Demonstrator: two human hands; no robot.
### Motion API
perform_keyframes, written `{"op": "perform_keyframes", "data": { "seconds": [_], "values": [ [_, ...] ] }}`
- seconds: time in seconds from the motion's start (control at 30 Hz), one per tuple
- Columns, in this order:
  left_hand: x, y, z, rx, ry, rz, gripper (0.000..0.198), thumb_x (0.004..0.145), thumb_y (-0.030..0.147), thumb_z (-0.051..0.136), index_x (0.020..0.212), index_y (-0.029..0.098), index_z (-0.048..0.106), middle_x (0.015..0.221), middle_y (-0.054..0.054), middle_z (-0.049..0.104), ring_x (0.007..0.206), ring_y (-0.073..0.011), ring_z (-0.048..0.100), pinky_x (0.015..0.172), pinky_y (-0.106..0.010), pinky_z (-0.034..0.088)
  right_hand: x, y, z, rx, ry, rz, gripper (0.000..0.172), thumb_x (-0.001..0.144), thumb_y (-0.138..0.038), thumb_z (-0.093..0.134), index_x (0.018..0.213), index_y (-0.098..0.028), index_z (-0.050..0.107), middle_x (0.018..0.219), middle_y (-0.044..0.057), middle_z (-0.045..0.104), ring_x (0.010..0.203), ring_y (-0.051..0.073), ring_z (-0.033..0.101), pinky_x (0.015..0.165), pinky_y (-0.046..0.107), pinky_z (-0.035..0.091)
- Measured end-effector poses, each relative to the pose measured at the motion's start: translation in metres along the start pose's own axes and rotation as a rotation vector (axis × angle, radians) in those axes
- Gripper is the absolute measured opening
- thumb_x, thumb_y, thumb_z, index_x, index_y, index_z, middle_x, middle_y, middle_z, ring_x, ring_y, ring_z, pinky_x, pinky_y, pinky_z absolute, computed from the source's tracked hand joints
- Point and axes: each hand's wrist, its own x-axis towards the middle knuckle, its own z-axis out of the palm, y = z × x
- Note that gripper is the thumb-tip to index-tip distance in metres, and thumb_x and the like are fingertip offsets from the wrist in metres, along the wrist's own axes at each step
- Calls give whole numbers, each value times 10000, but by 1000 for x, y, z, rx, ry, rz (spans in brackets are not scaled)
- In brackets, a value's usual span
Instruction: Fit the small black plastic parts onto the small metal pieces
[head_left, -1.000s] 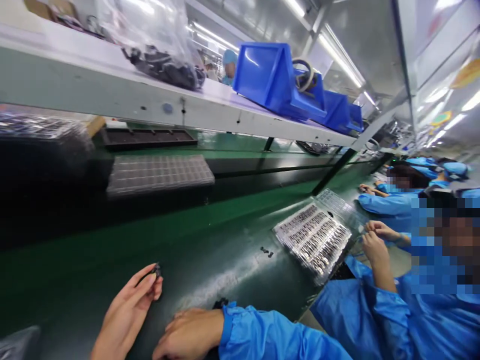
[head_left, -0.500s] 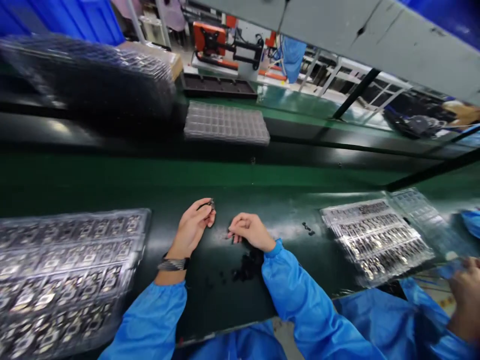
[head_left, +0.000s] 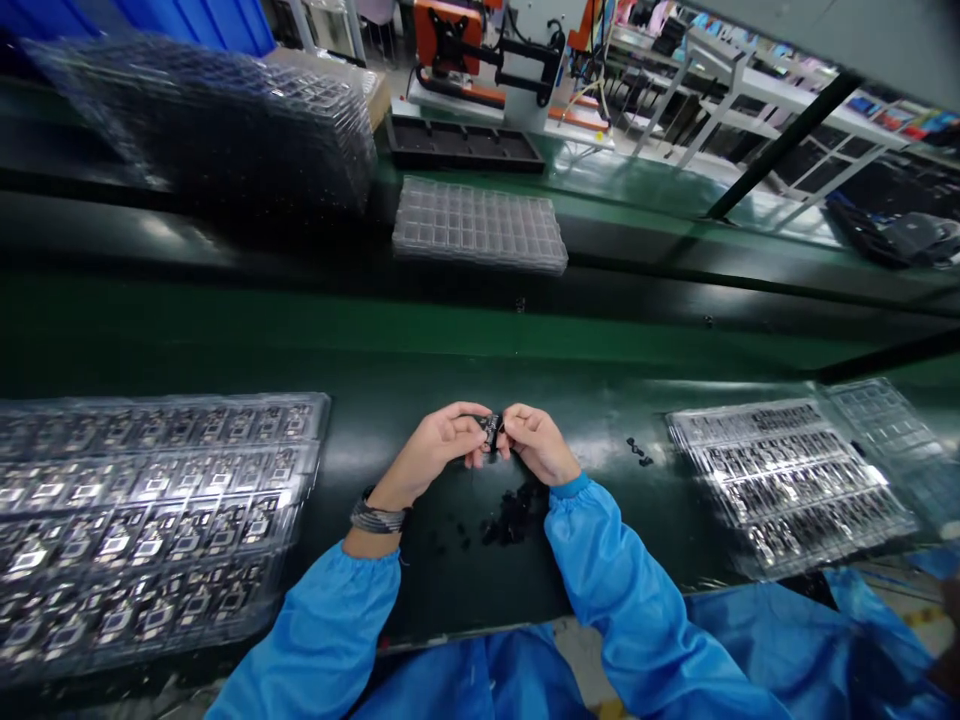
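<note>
A small circuit board is pinched between the thumb and fingers of my left hand, above the dark green bench. From the other side, the closed fingertips of my right hand meet the board's right edge. They pinch a small black piece, mostly covered by the fingers. Below the hands lies a loose heap of small black pieces, with a few scattered to its left. Farther right, several more dark bits rest on the bench.
On the left lies a clear tray of circuit boards. A stack of filled clear trays stands at the right, beside a co-worker's blue sleeve. The shelf holds clear trays, a black tray and a tall tray stack.
My hands have come together: the right hand has brought its black piece up to the circuit board in my left hand. The view has shifted, and the co-worker's hand at the right has largely left it.
</note>
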Motion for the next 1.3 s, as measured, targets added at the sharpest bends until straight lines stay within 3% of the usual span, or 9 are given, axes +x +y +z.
{"op": "perform_keyframes", "data": {
  "seconds": [0.5,0.87,1.1,1.3],
  "values": [
    [0,0,7,91,23,-19,454,811,364,819,1152,123,643,755,-13,701,584,-127,662,583,-232,473,2,5,-3,-152,63,-98,335,787,-438,862,846,-191,644,668,-6,718,549,124,638,585,244,525],
    [-2,-4,7,164,8,28,459,827,370,800,1184,111,673,755,-7,649,613,-114,635,597,-233,483,-1,6,-7,-225,118,-76,348,751,-388,895,944,-208,668,681,-29,688,561,122,618,583,246,513],
    [-1,-4,10,177,11,81,412,857,328,766,1196,112,674,794,-12,647,633,-102,623,628,-239,488,-1,4,-3,-322,131,-21,322,782,-471,853,849,-201,690,630,-12,667,504,113,537,501,235,429],
    [-1,-4,10,198,23,97,380,853,287,751,1182,112,677,770,-6,640,647,-104,606,644,-247,479,-1,5,-3,-375,119,-24,326,823,-476,819,728,-195,682,591,-6,645,511,108,531,520,234,430]
  ]
}}
